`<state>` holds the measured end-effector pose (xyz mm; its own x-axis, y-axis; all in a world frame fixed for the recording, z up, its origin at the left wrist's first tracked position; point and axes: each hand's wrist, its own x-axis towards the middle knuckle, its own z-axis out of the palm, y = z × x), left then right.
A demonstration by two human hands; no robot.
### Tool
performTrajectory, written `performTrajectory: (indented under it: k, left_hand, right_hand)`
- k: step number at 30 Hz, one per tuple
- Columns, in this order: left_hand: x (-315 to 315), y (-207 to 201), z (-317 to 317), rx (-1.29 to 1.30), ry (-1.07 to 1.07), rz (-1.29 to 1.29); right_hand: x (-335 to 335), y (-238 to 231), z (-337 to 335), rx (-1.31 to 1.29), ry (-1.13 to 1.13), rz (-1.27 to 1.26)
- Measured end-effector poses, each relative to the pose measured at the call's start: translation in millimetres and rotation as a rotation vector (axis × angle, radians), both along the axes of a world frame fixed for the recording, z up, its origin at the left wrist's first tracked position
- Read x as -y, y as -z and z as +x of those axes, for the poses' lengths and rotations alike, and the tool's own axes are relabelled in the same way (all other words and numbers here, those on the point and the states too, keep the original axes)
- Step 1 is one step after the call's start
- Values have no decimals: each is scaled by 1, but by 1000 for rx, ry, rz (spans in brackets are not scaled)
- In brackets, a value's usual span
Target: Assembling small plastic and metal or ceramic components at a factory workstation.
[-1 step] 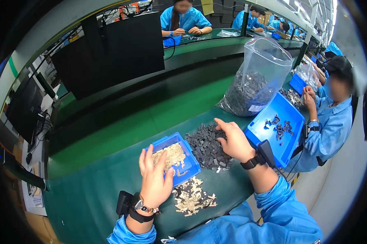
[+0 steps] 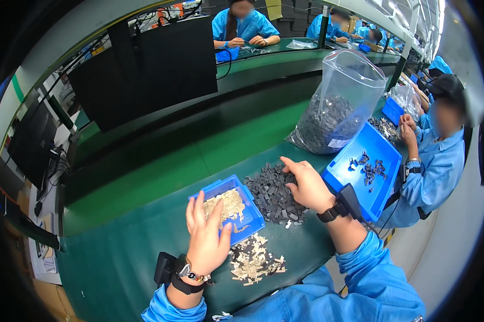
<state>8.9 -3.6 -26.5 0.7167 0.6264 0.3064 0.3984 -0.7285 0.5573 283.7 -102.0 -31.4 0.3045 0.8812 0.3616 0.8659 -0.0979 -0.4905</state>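
My left hand is open, fingers spread, over the near left side of a small blue tray. Flat cream-coloured pieces lie inside that tray, partly hidden by my fingers. To its right, my right hand hovers at or rests on the edge of a heap of small dark grey rectangular pieces. Its index finger and thumb are apart with nothing visible between them; the other fingers are hidden. A loose pile of cream and black bits lies on the green mat just below the tray.
A large clear bag of dark pieces stands beyond my right hand. A bigger blue tray with some dark parts lies at right. One co-worker sits close on the right, another across the bench. A black panel hangs at far left.
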Motion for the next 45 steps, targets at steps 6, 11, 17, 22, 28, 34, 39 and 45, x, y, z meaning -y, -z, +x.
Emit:
performTrajectory:
  k: [6,11,17,22,28,34,39,45]
  left_hand:
    - [9,-8,0,-45,-25,27]
    - [9,-23,1,187,57,108]
    - [15,-29,4,433,244,253]
    - [12,-25,1,507,188,221]
    - [12,-25,-1,549,146,99]
    - [11,-26,0,526,124,161]
    - [13,-26,0,500,121,175]
    - [13,-26,0,486,139,192]
  right_hand:
    - [-5,0,1,80,-77,-38]
    - [6,-22,-41,-228,-167,202]
    - [11,-35,-109,-622,-345,215]
    - [14,-33,-118,-870,-338,240]
    - [13,-44,-116,-1098,-312,101]
    - [11,-47,-116,-901,-250,57]
    - [11,-46,-118,-862,-225,42]
    - [11,-51,-118,-803,-226,28]
